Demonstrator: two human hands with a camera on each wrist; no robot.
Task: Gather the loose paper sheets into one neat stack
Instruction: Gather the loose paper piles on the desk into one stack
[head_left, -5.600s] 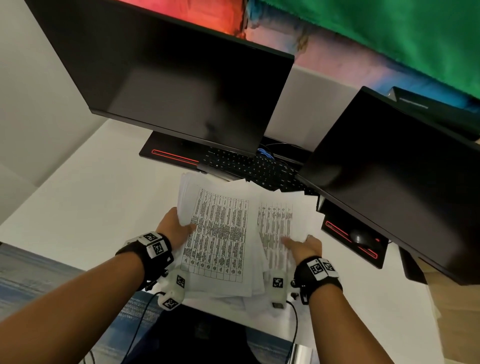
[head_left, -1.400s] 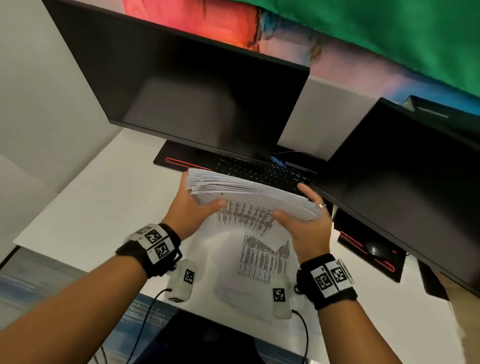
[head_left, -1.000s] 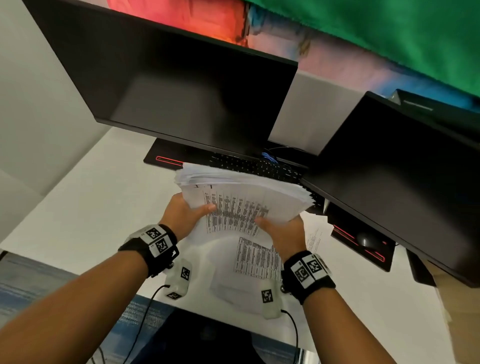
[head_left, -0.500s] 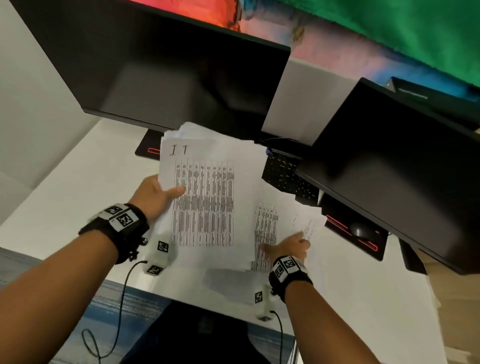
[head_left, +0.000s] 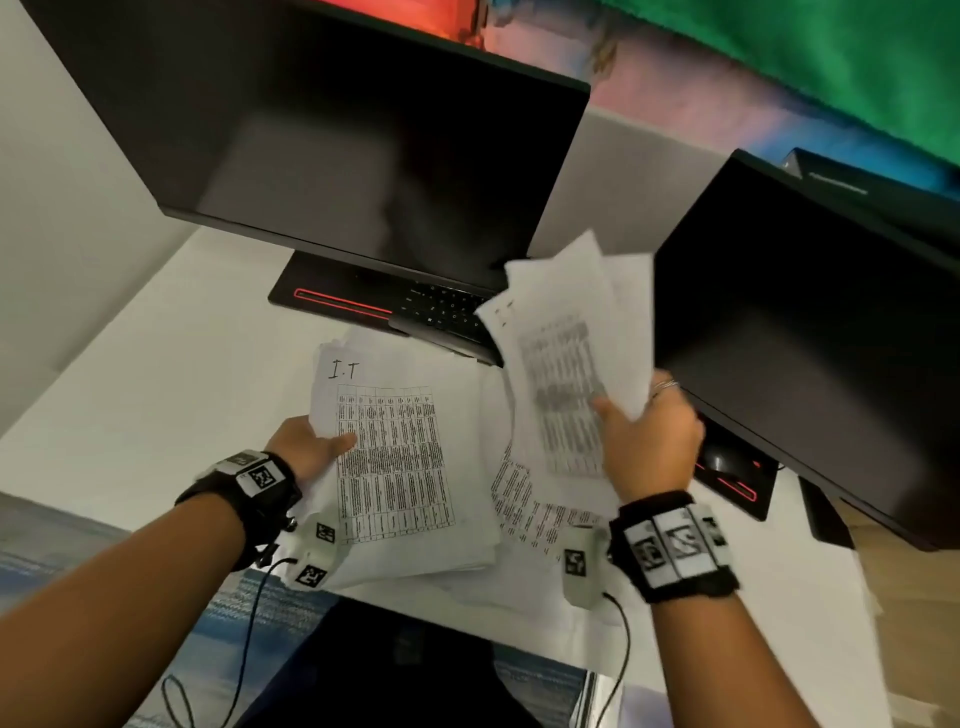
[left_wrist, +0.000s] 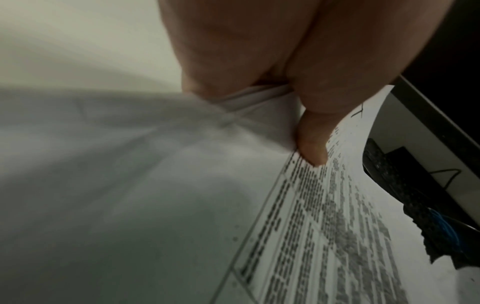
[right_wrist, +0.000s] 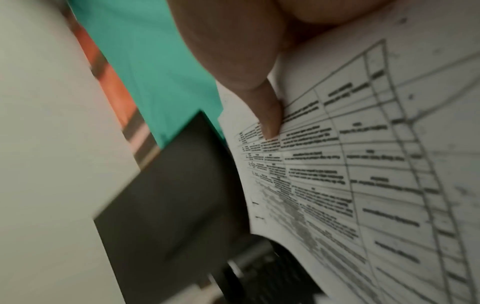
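A thick stack of printed sheets (head_left: 400, 452), its top page marked "I.T", lies low over the white desk (head_left: 156, 374). My left hand (head_left: 306, 447) grips its left edge, thumb on top, as the left wrist view shows with the thumb (left_wrist: 311, 148) pressing the stack (left_wrist: 324, 236). My right hand (head_left: 644, 441) holds a smaller bunch of sheets (head_left: 566, 364) raised and tilted in front of the right monitor; its thumb (right_wrist: 267, 115) pinches the printed page (right_wrist: 363, 174). A few more loose sheets (head_left: 524, 499) lie on the desk between my hands.
Two dark monitors (head_left: 332, 135) (head_left: 810, 322) stand close behind and to the right. A black keyboard (head_left: 447, 312) lies under the left one, a mouse (head_left: 719, 460) under the right one. Bare desk surface extends to the left.
The left hand has lowered the big stack toward the desk. The right hand, flat on the loose sheets half a second ago, has picked up a bunch and lifted it up and right.
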